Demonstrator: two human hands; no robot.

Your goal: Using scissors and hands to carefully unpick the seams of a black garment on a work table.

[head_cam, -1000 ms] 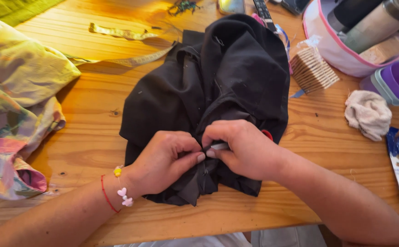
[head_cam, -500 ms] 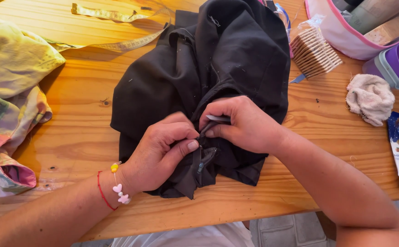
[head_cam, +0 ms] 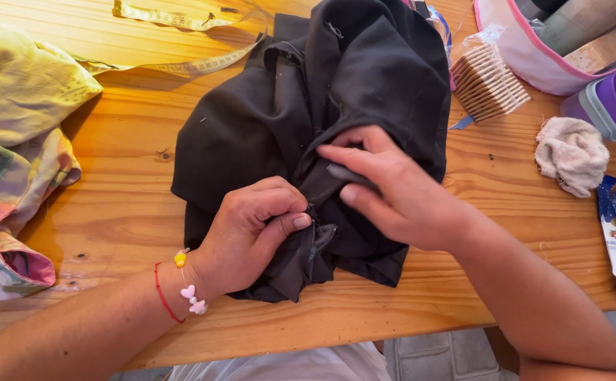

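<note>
Both hands [head_cam: 251, 233] [head_cam: 399, 190] curled, fingers pinching the black garment [head_cam: 364, 77].

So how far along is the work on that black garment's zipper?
Done: the crumpled black fabric garment lies bunched on the wooden table, with its zipper exposed near the front edge. In hand: the left hand pinches the cloth beside the zipper, while the right hand presses a small dark tool into the fold. Left: whether the seam is opened or closed cannot be told.
</note>
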